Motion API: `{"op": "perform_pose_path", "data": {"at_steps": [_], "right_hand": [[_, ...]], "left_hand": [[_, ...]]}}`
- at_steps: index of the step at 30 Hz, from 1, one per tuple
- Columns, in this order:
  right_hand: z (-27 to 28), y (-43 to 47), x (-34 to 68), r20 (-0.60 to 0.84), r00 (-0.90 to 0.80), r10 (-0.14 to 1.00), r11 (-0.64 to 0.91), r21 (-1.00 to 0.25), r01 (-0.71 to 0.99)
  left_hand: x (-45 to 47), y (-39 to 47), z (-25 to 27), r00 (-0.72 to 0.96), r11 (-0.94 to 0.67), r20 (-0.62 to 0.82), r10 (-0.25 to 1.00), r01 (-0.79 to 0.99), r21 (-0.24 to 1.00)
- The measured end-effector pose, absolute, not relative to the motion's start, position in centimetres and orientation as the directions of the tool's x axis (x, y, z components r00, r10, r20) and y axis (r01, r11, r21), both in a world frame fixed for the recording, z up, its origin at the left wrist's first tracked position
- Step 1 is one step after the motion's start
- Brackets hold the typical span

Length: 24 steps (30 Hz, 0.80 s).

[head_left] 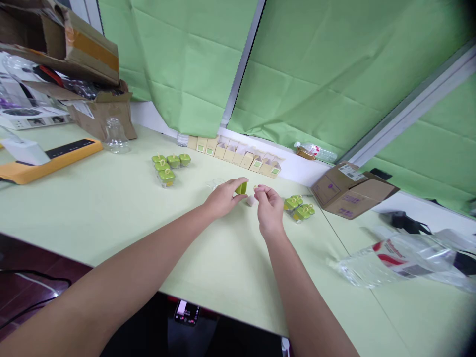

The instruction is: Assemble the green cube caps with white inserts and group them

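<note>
My left hand [224, 197] grips a small green lid [241, 189] by its edges, tilted on its side above the table. Facing it, my right hand [270, 206] is closed in a pinch on a tiny pale yellow piece [256, 188], probably a ring-shaped handle. On the table between the hands sits a small pinkish-white piece [251, 201], partly hidden by the fingers. Behind my left hand lies a clear plastic container [216, 184], mostly covered. Small clear boxes with green lids [303, 212] and pale loops stand right of my right hand; a similar group [166, 174] stands farther left.
Several small cardboard boxes [233, 152] line the back edge. A large plastic bottle [394, 260] lies at right, near a carton [351, 191]. An orange power strip [70, 149], a clear jar [116, 135] and stacked cardboard boxes [98, 111] occupy the left. A phone [187, 312] shows below the front edge.
</note>
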State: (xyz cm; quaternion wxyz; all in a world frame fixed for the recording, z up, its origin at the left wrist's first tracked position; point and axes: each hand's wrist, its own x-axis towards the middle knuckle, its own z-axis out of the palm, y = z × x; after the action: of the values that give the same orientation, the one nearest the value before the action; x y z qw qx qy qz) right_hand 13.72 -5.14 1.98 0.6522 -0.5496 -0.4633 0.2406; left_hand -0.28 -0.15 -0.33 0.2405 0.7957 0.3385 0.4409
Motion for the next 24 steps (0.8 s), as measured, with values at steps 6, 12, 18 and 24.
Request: {"op": "perform_pose_path", "data": {"at_steps": [6, 12, 18, 24], "right_hand": [[1.5, -4.7, 14.5, 0.327, 0.54, 0.776, 0.3, -0.944, 0.14], [0.6, -4.4, 15.2, 0.407, 0.465, 0.786, 0.275, -0.904, 0.326], [0.5, -4.4, 15.4, 0.353, 0.447, 0.822, 0.183, -0.907, 0.379], [0.9, -4.8, 15.9, 0.432, 0.4, 0.808, 0.153, -0.811, 0.565]], "left_hand": [[-0.3, 0.4, -0.9, 0.322, -0.627, 0.549, 0.771, 0.235, 0.743], [-0.1, 0.7, -1.4, 0.301, -0.624, 0.559, 0.773, 0.199, 0.756], [-0.5, 1.0, -1.6, 0.334, -0.601, 0.509, 0.793, 0.296, 0.742], [-0.9, 0.7, -1.4, 0.419, -0.615, 0.474, 0.775, 0.324, 0.719]]}}
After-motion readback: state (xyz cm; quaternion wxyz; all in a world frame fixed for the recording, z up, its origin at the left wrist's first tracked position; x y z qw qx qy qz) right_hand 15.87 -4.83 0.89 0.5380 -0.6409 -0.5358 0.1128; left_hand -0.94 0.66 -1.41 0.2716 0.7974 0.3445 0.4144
